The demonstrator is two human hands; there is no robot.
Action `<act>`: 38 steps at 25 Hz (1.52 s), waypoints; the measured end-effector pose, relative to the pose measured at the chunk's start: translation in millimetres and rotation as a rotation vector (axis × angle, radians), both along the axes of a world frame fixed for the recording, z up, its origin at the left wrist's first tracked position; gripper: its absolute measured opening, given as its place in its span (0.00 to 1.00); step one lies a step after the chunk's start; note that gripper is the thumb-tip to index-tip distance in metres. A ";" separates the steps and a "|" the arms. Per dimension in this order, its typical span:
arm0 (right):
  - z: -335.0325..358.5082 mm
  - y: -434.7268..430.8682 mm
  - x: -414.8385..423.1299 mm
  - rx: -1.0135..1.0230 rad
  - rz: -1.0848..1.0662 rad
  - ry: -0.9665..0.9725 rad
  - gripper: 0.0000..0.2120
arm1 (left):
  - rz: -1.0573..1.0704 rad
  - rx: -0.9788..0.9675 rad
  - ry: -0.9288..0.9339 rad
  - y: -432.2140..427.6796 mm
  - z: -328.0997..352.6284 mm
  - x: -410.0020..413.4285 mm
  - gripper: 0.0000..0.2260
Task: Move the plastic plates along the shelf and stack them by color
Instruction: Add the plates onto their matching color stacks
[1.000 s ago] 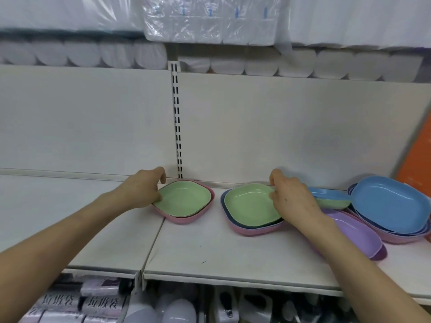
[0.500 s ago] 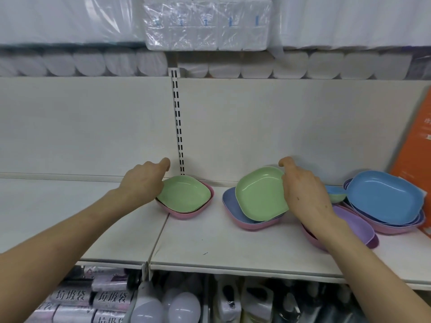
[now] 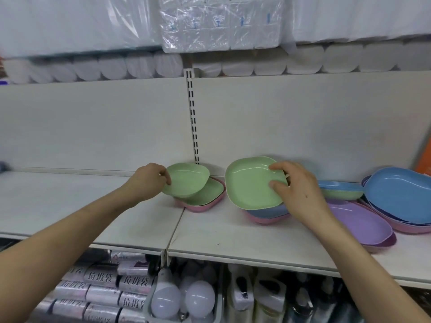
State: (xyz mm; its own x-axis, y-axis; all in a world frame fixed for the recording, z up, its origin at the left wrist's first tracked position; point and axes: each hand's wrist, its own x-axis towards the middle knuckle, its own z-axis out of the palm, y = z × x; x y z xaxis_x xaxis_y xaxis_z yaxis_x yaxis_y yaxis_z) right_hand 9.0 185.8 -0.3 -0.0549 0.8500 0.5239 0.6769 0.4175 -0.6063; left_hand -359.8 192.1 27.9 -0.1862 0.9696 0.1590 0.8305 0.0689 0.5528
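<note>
Shelf (image 3: 233, 234) | left grip (image 3: 149, 180) pinches small green plate (image 3: 186, 180), tilted | right grip (image 3: 296, 190) pinches large green plate (image 3: 249, 185)

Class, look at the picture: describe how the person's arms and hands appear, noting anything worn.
The left hand and right hand are bare: no gloves, rings, watch or bracelet show. Both forearms are uncovered to the frame edges, with no sleeve in view.

Shelf (image 3: 77, 206): open board left of the pink-based stack (image 3: 203, 205) and along the near edge. A narrow gap lies between that stack and the blue-and-pink stack (image 3: 268, 214). Right end is crowded with purple plates (image 3: 356, 220) and blue plates (image 3: 398, 192).
</note>
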 end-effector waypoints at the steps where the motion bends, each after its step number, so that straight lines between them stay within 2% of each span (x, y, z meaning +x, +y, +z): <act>1: -0.3 -2.1 -9.7 -0.028 0.020 0.030 0.18 | 0.018 0.007 -0.060 -5.7 -2.6 -8.2 0.16; 3: 0.0 -6.5 -34.5 -0.069 0.057 0.065 0.22 | 0.048 0.027 -0.151 -18.2 -6.4 -28.4 0.16; 7: 1.2 -19.3 -95.9 -0.093 0.171 0.059 0.30 | 0.089 0.090 -0.214 -47.0 -14.4 -83.5 0.15; 13: 10.5 -41.0 -234.2 -0.100 0.322 -0.047 0.37 | 0.075 0.111 -0.172 -119.0 -22.9 -210.6 0.34; 17: 11.4 -68.7 -360.1 -0.094 0.429 -0.084 0.41 | 0.135 0.144 -0.159 -185.3 -18.0 -317.9 0.38; 23: 1.5 -113.6 -548.4 -0.093 0.576 -0.112 0.43 | 0.269 0.148 -0.175 -290.3 -20.9 -482.5 0.39; 28: 1.0 -135.2 -664.9 -0.119 0.657 -0.147 0.43 | 0.385 0.131 -0.237 -356.2 -28.5 -580.5 0.37; 38: 5.7 -110.4 -860.0 -0.088 0.742 -0.130 0.43 | 0.523 0.206 -0.204 -358.1 -32.2 -743.5 0.34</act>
